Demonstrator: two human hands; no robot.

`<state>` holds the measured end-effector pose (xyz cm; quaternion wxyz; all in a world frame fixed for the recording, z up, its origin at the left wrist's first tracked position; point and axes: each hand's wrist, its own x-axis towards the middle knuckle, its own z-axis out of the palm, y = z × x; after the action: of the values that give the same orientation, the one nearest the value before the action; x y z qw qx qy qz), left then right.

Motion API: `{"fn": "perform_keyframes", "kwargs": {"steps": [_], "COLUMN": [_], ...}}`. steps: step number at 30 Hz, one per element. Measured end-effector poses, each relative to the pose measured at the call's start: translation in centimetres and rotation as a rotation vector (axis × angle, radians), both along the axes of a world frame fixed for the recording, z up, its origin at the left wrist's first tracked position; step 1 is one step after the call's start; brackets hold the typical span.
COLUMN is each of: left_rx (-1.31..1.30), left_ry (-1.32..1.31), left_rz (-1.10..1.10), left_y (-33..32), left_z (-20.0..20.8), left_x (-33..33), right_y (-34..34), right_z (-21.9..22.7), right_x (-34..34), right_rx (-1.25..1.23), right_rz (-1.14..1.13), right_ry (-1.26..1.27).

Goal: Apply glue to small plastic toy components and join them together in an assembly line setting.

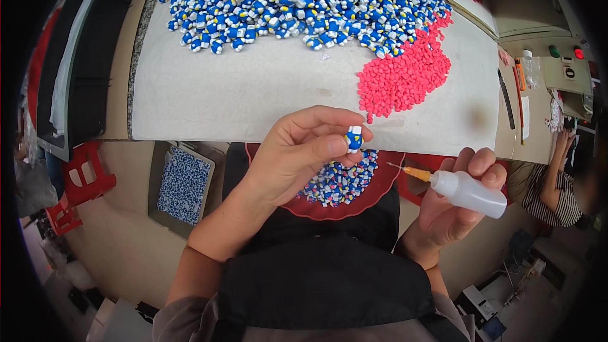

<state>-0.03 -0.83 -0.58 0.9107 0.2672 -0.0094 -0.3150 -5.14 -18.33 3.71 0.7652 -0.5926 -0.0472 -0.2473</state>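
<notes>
Between the thumb and fingers of my left hand [297,145] is a small blue and white figurine [354,140] with yellow bits, held just off the table's front edge. My right hand [453,209] grips a white squeeze bottle [472,194] with an orange base and a thin needle tip, which points left toward the figurine without touching it. Below my left hand, a red scalloped basin [335,214] holds many similar figurines, some with pink parts. A heap of small pink pieces [405,79] lies on the table beyond my hands.
A large pile of blue and white figurines [297,6] covers the back of the paper-covered table [247,95]. At lower left stands a grey bin [183,183] of figurines, near a red stool [88,174]. Another person in a striped top [548,196] is at the right.
</notes>
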Motion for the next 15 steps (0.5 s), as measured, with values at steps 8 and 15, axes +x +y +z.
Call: {"fn": "perform_keyframes", "kwargs": {"steps": [8, 15], "left_rx": [0.08, 0.091], "left_ry": [-0.108, -0.183], "left_rz": [0.057, 0.076], "left_y": [-0.5, -0.7], "left_z": [-0.3, -0.1], "left_x": [-0.8, -0.8], "right_y": [0.0, -0.6], "right_z": [0.2, 0.2], "right_x": [-0.9, -1.0], "right_rx": [-0.421, -0.465], "right_rz": [-0.065, 0.082], "right_ry": [-0.219, -0.228]}}
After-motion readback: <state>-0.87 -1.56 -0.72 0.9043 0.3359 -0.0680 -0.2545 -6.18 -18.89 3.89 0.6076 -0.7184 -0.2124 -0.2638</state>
